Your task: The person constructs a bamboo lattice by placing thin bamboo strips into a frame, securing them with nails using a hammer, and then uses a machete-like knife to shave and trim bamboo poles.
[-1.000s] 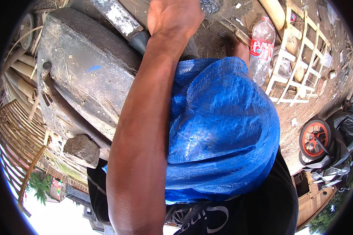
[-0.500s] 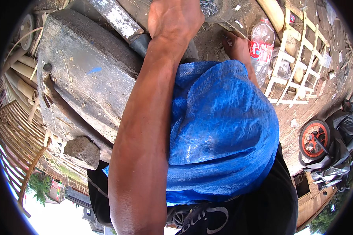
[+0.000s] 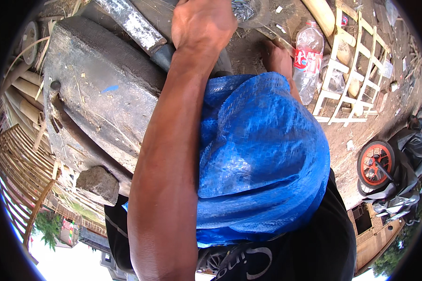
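My left hand [image 3: 204, 25] is closed in a fist at the top of the view, its forearm running up from the lower edge. Whatever the fist grips is hidden beneath it and cut off by the frame. My right hand [image 3: 277, 60] is low by the ground beyond my covered knee, in shadow beside a thin wooden strip [image 3: 281, 42]; its fingers are mostly hidden. Blue woven sheeting [image 3: 262, 154] covers my lap. Left of my fist lies a bar with flaking white paint [image 3: 131, 21], ending at a dark cylindrical piece [image 3: 163, 57]. Several nails [image 3: 241, 10] lie in a shallow container near the fist.
A large grey block [image 3: 103, 84] fills the left, with a curved dark bar [image 3: 86, 133] and a stone chunk [image 3: 97, 185] on it. At right are a clear bottle with a red label [image 3: 308, 61], a bamboo lattice [image 3: 356, 65] and a motorcycle wheel [image 3: 376, 164].
The whole view has shifted slightly, moving things a little leftward. My left hand stays closed, slightly higher in the view. My right hand remains low, its fingertips showing less than before.
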